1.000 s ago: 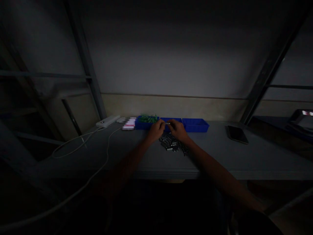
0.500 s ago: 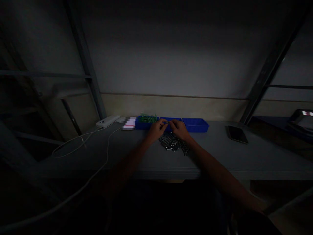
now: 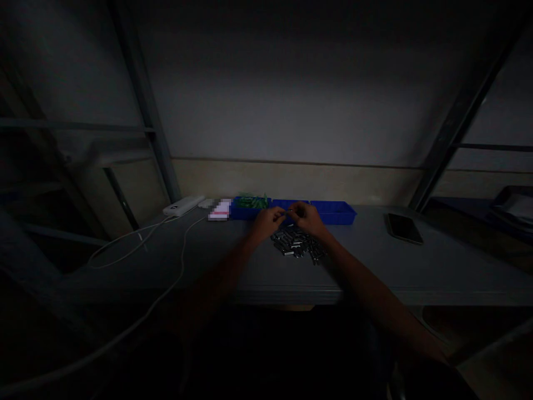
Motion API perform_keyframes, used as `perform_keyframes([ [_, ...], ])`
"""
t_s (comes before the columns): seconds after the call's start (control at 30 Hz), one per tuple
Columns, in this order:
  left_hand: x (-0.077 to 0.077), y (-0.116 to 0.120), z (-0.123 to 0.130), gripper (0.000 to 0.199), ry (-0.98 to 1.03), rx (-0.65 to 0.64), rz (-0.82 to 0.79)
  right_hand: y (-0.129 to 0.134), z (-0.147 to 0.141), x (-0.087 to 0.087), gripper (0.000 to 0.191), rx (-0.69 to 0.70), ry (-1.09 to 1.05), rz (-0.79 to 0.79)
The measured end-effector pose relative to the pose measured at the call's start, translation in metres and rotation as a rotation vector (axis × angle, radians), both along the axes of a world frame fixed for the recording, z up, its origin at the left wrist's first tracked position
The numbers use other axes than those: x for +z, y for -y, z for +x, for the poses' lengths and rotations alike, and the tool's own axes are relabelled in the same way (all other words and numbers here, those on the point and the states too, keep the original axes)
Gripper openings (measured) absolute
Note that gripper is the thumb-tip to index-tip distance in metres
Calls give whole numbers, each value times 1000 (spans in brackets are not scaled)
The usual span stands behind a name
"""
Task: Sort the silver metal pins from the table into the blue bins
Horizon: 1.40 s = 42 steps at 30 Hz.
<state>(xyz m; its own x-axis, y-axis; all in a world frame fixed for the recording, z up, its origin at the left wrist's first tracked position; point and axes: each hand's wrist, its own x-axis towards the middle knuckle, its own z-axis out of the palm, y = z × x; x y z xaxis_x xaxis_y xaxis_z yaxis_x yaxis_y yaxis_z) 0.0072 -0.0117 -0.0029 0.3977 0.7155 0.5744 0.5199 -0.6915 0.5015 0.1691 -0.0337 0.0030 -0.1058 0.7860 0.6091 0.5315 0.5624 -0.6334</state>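
Observation:
My left hand (image 3: 267,222) is closed, its fingertips pinching a small dark piece too dim to name. Close beside it, my right hand (image 3: 307,219) also pinches, with its thumb and fingertips at the other end of that small piece. Both hands hover just in front of the middle blue bin (image 3: 290,203). Below them on the table lies a pile of small shiny metal parts (image 3: 295,243), roughly cylindrical. Green slender pieces (image 3: 252,201) fill the left blue bin (image 3: 241,213).
A third blue bin (image 3: 335,213) stands at the right of the row. A phone (image 3: 403,228) lies on the grey table (image 3: 358,266) to the right. At the left are a white power strip (image 3: 183,206) and a trailing white cable (image 3: 182,266). Metal shelf posts flank the table.
My right hand has turned slightly and its fingers have shifted their hold at the small piece. The left hand stays nearly in place.

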Motion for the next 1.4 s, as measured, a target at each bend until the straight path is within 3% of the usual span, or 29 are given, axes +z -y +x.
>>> perform_keyframes([
  [0.2,-3,-1,-1,13,-115,-79,15,-2,0,-2,15,57,-70,-67],
  [0.37,-1,1,-3,12,-136,-100,-26,-2,2,-3,14,86,40,-49],
  [0.6,1,2,-6,16,-195,-85,-37,2,-2,-2,14,45,146,-47],
  [0.93,1,2,-6,15,-219,-54,-41,1,-6,-3,15,7,124,-75],
  [1.13,-3,0,-4,13,-138,-20,-24,-2,-6,-4,16,7,2,-93],
  [1.4,-3,-2,1,16,143,-34,-39,-10,0,-8,25,-32,-163,-161],
])
